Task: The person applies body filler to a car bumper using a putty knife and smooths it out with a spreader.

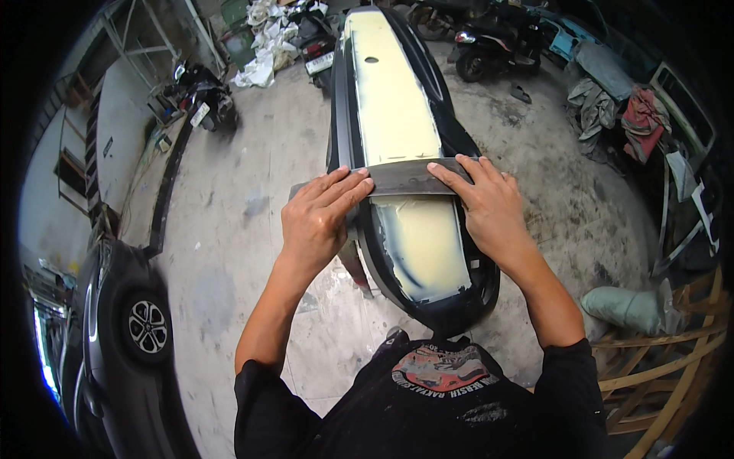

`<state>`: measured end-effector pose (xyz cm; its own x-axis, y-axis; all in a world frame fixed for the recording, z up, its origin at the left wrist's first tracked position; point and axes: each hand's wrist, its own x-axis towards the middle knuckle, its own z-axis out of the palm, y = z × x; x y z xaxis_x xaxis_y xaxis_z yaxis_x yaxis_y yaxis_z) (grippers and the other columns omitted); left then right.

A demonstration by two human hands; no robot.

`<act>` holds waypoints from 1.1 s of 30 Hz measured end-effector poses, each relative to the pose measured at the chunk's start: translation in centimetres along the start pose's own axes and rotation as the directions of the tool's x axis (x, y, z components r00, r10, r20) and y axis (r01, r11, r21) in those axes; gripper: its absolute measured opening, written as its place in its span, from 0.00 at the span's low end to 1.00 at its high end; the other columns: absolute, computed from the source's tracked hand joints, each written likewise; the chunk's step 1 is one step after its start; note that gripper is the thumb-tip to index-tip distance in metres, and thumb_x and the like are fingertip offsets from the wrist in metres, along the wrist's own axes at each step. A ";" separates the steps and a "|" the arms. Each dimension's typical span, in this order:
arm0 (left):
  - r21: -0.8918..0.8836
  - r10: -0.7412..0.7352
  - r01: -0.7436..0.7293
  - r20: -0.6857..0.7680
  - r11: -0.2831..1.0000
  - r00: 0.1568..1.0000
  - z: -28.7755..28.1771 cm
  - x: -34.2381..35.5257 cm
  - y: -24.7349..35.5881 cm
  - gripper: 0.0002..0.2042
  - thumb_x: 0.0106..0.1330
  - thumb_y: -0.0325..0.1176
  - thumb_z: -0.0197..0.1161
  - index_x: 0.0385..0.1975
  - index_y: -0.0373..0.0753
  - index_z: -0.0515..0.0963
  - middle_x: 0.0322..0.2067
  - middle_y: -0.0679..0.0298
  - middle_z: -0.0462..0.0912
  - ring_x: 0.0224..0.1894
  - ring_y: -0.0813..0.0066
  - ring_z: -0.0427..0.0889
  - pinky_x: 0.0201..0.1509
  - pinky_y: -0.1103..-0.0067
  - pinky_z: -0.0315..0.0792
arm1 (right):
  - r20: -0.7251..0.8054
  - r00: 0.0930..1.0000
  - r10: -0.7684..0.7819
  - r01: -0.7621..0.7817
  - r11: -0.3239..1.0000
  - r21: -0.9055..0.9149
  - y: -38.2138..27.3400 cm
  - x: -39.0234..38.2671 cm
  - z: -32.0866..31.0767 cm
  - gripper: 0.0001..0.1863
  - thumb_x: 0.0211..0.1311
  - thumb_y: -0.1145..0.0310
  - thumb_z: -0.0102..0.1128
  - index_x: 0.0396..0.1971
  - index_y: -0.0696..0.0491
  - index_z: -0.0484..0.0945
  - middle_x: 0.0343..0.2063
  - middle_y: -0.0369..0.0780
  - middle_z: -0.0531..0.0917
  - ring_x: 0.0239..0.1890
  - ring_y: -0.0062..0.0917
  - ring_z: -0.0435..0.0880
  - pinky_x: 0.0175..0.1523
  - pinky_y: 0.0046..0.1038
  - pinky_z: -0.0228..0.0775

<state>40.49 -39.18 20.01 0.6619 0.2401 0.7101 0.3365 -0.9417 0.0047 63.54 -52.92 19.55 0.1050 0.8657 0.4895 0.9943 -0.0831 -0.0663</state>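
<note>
Held a strip across the panel, with left hand and right hand laid nearly flat over opposite ends.

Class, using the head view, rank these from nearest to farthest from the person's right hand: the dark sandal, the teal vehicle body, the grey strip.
1. Grey strip: touching the right hand, spanning between both hands.
2. Dark sandal: on the floor ahead, slightly right.
3. Teal vehicle body: farther back, upper right.
</note>
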 end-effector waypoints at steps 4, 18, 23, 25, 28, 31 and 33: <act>-0.018 -0.036 0.035 -0.011 0.999 0.999 -0.3 -1.1 1.5 0.15 0.56 0.20 0.58 0.41 0.42 0.85 0.45 0.63 0.86 0.51 0.62 0.83 0.54 0.71 0.75 | 0.044 0.999 -0.006 0.004 0.999 0.033 -0.5 -1.2 -0.9 0.30 0.59 0.77 0.49 0.60 0.33 0.73 0.59 0.47 0.73 0.59 0.49 0.71 0.57 0.51 0.61; 0.012 -0.092 0.091 0.005 0.996 0.996 0.2 -9.5 9.5 0.11 0.56 0.23 0.59 0.37 0.40 0.84 0.43 0.58 0.86 0.53 0.55 0.81 0.58 0.65 0.72 | 0.094 0.992 -0.085 0.075 0.992 0.103 -1.1 -9.1 -1.4 0.31 0.55 0.80 0.51 0.58 0.34 0.76 0.61 0.49 0.71 0.65 0.55 0.65 0.60 0.60 0.55; 0.024 -0.123 0.124 -0.019 0.992 0.992 1.5 -12.5 11.8 0.10 0.57 0.24 0.58 0.37 0.41 0.84 0.44 0.59 0.86 0.54 0.54 0.81 0.61 0.65 0.70 | 0.063 0.990 -0.127 0.119 0.986 0.118 -0.3 -11.7 -0.2 0.29 0.57 0.77 0.53 0.58 0.34 0.76 0.62 0.48 0.69 0.66 0.55 0.63 0.59 0.63 0.55; 0.032 -0.133 0.133 -0.017 0.991 0.991 1.7 -13.3 12.6 0.11 0.57 0.25 0.59 0.38 0.42 0.84 0.44 0.59 0.86 0.55 0.54 0.80 0.62 0.65 0.69 | 0.070 0.988 -0.140 0.130 0.983 0.126 -0.2 -12.4 -0.2 0.29 0.58 0.77 0.53 0.58 0.33 0.76 0.63 0.48 0.69 0.66 0.55 0.62 0.59 0.64 0.54; 0.021 -0.140 0.141 -0.009 0.990 0.990 2.1 -14.2 13.5 0.11 0.57 0.25 0.59 0.38 0.42 0.84 0.44 0.60 0.86 0.55 0.54 0.80 0.61 0.65 0.69 | 0.077 0.984 -0.163 0.154 0.981 0.115 0.3 -13.5 -0.1 0.29 0.58 0.76 0.54 0.58 0.33 0.76 0.64 0.48 0.68 0.66 0.55 0.62 0.58 0.63 0.55; 0.007 -0.150 0.151 -0.005 0.989 0.989 2.5 -15.2 14.4 0.11 0.58 0.25 0.59 0.38 0.42 0.84 0.44 0.60 0.86 0.54 0.55 0.81 0.59 0.65 0.71 | 0.070 0.983 -0.171 0.162 0.979 0.124 0.5 -14.6 0.0 0.31 0.55 0.77 0.55 0.59 0.33 0.75 0.64 0.48 0.67 0.66 0.55 0.62 0.59 0.62 0.55; -0.005 -0.149 0.149 -0.008 0.989 0.989 2.3 -15.2 15.0 0.11 0.57 0.24 0.59 0.38 0.41 0.84 0.44 0.61 0.86 0.53 0.55 0.82 0.57 0.65 0.72 | 0.073 0.980 -0.183 0.174 0.978 0.113 0.6 -15.2 -0.4 0.32 0.54 0.79 0.54 0.58 0.34 0.76 0.63 0.48 0.68 0.65 0.55 0.64 0.58 0.61 0.55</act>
<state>37.00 -56.46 7.67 0.5991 0.3758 0.7070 0.4283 -0.8965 0.1136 62.57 -66.35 12.43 -0.0797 0.8999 0.4287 0.9891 0.1247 -0.0779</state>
